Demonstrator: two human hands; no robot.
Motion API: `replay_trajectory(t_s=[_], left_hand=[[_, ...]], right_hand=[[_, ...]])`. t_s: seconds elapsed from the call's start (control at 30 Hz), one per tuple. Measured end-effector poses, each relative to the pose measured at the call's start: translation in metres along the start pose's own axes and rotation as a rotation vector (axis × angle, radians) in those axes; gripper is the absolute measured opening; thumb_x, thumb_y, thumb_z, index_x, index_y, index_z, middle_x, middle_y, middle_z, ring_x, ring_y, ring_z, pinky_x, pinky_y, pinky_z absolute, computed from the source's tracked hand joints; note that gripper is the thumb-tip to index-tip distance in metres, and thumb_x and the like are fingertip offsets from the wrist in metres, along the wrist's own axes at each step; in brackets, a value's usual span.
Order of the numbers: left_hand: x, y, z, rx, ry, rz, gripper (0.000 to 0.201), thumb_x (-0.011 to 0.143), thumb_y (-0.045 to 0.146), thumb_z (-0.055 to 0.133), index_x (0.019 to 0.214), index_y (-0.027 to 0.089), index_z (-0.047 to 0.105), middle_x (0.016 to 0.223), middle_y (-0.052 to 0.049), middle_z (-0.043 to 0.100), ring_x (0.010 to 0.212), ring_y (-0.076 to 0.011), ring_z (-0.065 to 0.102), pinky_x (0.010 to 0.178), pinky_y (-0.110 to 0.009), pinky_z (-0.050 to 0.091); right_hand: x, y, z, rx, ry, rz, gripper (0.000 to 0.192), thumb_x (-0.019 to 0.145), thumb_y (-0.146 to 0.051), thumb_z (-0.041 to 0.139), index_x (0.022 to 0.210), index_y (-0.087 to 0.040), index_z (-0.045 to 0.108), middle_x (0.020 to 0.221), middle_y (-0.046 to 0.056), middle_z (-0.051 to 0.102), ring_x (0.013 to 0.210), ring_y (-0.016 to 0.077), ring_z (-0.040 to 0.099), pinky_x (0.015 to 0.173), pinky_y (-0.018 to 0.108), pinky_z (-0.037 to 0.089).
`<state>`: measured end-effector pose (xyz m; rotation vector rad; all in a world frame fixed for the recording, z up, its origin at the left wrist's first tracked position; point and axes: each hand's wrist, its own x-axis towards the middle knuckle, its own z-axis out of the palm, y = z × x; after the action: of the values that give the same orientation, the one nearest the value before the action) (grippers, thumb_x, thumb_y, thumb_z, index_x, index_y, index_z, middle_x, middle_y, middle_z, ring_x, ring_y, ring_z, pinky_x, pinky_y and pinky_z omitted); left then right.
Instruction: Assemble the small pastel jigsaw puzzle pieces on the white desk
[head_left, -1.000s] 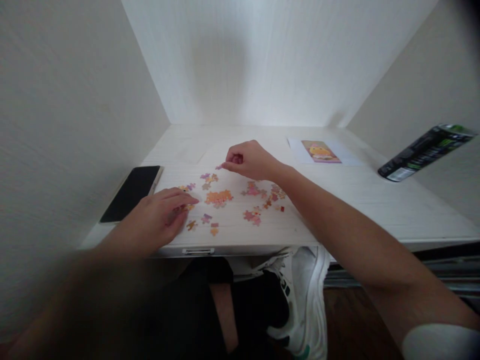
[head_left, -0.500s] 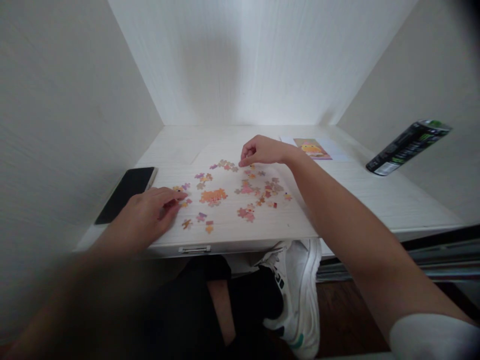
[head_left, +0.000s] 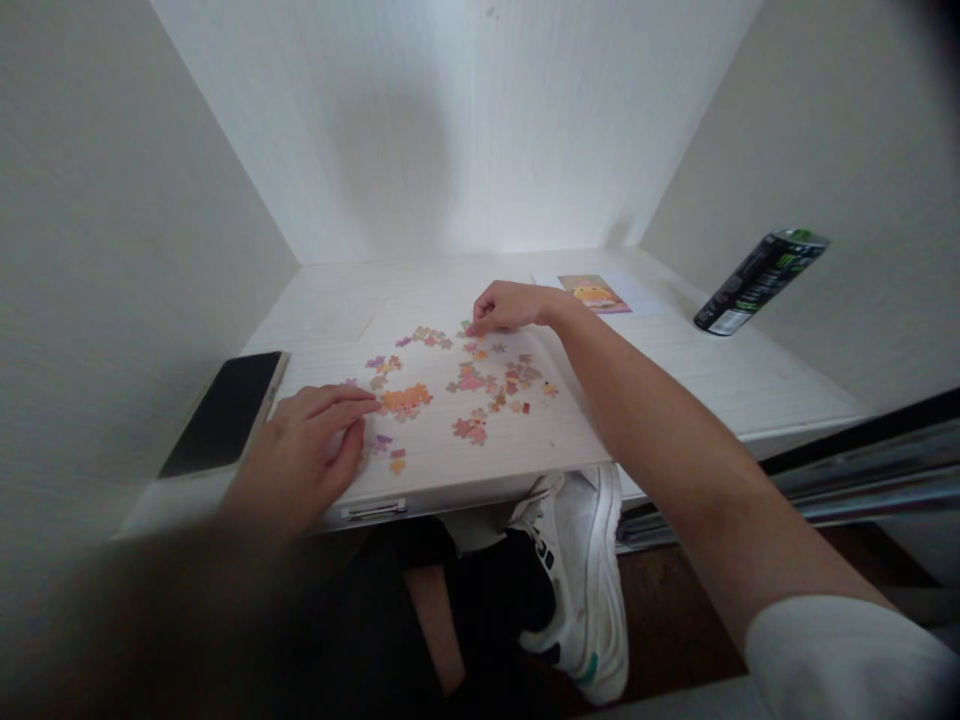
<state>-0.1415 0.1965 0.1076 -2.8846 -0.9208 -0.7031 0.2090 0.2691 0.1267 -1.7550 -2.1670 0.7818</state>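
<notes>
Small orange, pink and purple puzzle pieces (head_left: 480,385) lie scattered on the white desk (head_left: 675,370). An orange joined cluster (head_left: 405,399) sits left of centre. My left hand (head_left: 307,450) rests flat on the desk near the front edge, fingers apart, fingertips touching pieces beside that cluster. My right hand (head_left: 506,306) reaches to the far side of the scatter, fingers curled down onto a piece there; whether it grips the piece is hard to tell.
A black phone (head_left: 221,412) lies at the desk's left edge. A printed picture card (head_left: 592,293) lies at the back right. A black and green can (head_left: 757,278) leans by the right wall. Below the desk show my knee and a white shoe (head_left: 585,580).
My right hand moved from the left part of the scatter to the far middle. My left hand stayed on the pieces near the front. The view shifted right and up.
</notes>
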Motion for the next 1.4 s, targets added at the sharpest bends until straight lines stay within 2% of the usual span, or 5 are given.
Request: replay_trajectory(t_s=[0.27,0.5,0.83,1.23,1.4], left_hand=[[0.032,0.093,0.018,-0.057,-0.146,0.124,0.034,0.097,0.036,0.046,0.123,0.019,0.060,0.137,-0.012,0.057,0.125,-0.0301,0.051,0.104,-0.051,0.038],[0.049,0.129,0.039,-0.069,-0.256,0.151,0.048,0.098,0.045,0.043,0.135,0.015,0.050,0.148,-0.018,0.044,0.134,-0.0333,0.043,0.107,-0.055,0.034],[0.077,0.134,0.050,-0.217,-0.190,0.150,0.022,0.095,0.020,0.047,0.101,0.014,0.067,0.105,-0.012,0.068,0.100,-0.0235,0.062,0.091,-0.039,0.050],[0.098,0.127,0.058,-0.350,-0.173,0.020,0.033,0.080,0.008,0.057,0.110,0.019,0.068,0.106,-0.006,0.072,0.099,-0.0222,0.066,0.096,-0.041,0.051],[0.099,0.121,0.061,-0.486,-0.127,-0.038,0.036,0.078,0.008,0.061,0.111,0.021,0.068,0.101,-0.005,0.072,0.078,-0.0159,0.068,0.080,-0.034,0.057]], right_hand=[[0.007,0.007,0.002,-0.066,0.027,-0.046,0.035,0.077,-0.048,0.069,0.076,-0.013,0.069,0.066,0.001,0.058,0.060,0.0102,0.044,0.057,0.026,0.029],[0.012,0.013,0.006,-0.034,0.058,-0.069,0.037,0.075,-0.050,0.068,0.079,-0.012,0.072,0.071,0.003,0.063,0.063,0.0109,0.047,0.058,0.025,0.032],[0.013,0.013,0.010,-0.027,0.077,-0.104,0.040,0.072,-0.052,0.069,0.077,-0.013,0.073,0.070,0.004,0.066,0.062,0.0115,0.049,0.057,0.026,0.033],[0.012,0.014,0.009,0.006,0.092,-0.089,0.036,0.072,-0.049,0.069,0.081,-0.014,0.073,0.075,0.003,0.068,0.063,0.0113,0.051,0.056,0.025,0.033],[0.014,0.015,0.009,0.034,0.105,-0.111,0.032,0.072,-0.045,0.071,0.080,-0.014,0.073,0.073,0.002,0.068,0.064,0.0114,0.051,0.058,0.024,0.035]])
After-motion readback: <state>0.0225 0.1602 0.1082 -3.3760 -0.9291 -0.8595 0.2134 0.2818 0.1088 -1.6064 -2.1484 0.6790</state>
